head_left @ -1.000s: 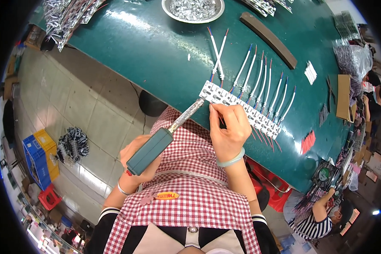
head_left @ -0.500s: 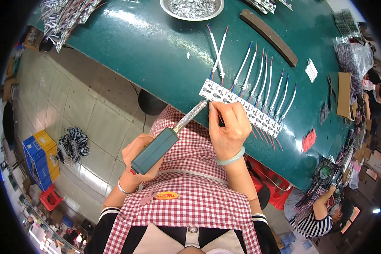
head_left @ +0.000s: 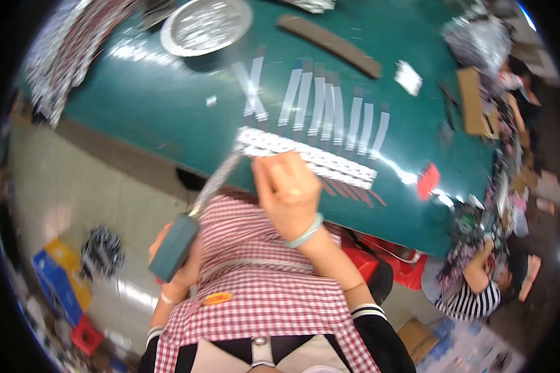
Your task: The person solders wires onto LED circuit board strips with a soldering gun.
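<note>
My left hand [head_left: 191, 264] is wrapped round the dark green handle of a soldering iron [head_left: 175, 248]. The iron's metal barrel slants up and right, its tip at the left end of a white circuit board strip [head_left: 342, 168]. My right hand [head_left: 289, 196] is closed in a pinch at the strip's near edge, close to the tip; what its fingertips hold is hidden and blurred. Several white cables [head_left: 302, 99] stick out from the strip's far side, two of them crossed at the left. Short red wires [head_left: 354, 193] show along its near side.
On the green table [head_left: 149, 105] stand a metal bowl [head_left: 206, 28] of small shiny parts and a brown curved bar [head_left: 330, 45]. Cable bundles [head_left: 74, 56] lie far left. White pieces [head_left: 408, 78] and red pieces [head_left: 428, 180] lie right. A person in a striped top [head_left: 473, 301] works at right.
My view has swung, so the table, strip and both hands appear shifted left, with blur. The soldering iron tip and my right hand stay at the strip's left end.
</note>
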The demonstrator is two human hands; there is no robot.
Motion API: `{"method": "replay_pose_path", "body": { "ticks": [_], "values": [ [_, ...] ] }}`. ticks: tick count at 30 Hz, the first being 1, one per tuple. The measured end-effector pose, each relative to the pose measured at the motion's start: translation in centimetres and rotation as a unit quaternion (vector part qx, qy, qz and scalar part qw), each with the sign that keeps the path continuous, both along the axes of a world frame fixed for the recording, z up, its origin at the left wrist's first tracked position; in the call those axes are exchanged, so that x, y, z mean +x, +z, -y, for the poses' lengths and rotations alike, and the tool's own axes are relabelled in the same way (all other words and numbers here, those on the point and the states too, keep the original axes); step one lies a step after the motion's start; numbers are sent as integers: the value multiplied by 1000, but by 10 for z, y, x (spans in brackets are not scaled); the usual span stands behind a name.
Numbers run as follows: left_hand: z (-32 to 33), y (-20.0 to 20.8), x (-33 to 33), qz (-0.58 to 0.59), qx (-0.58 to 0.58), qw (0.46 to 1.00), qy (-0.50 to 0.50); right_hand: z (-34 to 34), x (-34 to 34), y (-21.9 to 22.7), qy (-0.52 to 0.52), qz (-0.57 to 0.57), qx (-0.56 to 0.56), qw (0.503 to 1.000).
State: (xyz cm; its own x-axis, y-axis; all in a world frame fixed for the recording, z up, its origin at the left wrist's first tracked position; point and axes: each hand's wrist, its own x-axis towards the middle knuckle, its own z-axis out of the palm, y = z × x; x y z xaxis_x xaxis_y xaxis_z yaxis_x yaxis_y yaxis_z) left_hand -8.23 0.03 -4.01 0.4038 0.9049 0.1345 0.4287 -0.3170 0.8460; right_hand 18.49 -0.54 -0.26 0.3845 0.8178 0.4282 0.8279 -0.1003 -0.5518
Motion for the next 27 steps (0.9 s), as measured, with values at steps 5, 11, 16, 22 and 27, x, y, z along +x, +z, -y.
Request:
{"method": "replay_pose_path", "body": {
  "ticks": [5,11,16,22,27],
  "values": [
    [7,10,3,47,-163,981,91,41,65,36,-36,-10,16,999],
    [0,6,22,84,-210,972,68,121,258,29,-248,246,-101,931],
    [2,-2,24,54,-169,983,49,131,322,10,-233,283,-129,921],
    [6,10,39,-73,28,997,9,128,336,-4,-226,299,-116,920],
    [8,-10,25,-32,-67,997,-1,130,344,-6,-223,346,-116,904]
  ]
}}
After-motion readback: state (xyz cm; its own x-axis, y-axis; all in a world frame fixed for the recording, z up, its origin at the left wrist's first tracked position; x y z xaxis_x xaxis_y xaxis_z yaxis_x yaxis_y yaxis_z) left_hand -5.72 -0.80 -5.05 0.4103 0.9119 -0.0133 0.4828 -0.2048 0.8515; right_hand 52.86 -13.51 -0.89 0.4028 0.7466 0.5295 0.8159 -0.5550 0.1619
